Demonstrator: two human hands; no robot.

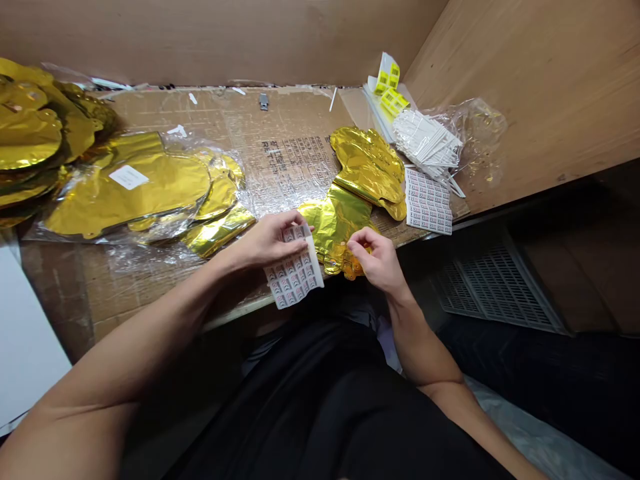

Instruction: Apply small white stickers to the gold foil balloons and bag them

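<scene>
My left hand [267, 241] grips a sheet of small printed stickers [295, 277] at the near edge of the cardboard-covered worktop [150, 293]. My right hand [377, 259] is pinched, fingertips on the lower end of a flat gold foil balloon [340, 223] that lies folded just beyond the sticker sheet. Whether a sticker sits between those fingertips I cannot make out. A second gold foil balloon [370, 163] lies behind it, toward the right.
A clear bag of gold foil balloons [135, 190] with a white label lies at left, more gold balloons [30, 130] stacked beyond. At right lie another sticker sheet [427, 203], a bundle of white straws [425, 140] and yellow label rolls [393, 93]. Wooden walls enclose back and right.
</scene>
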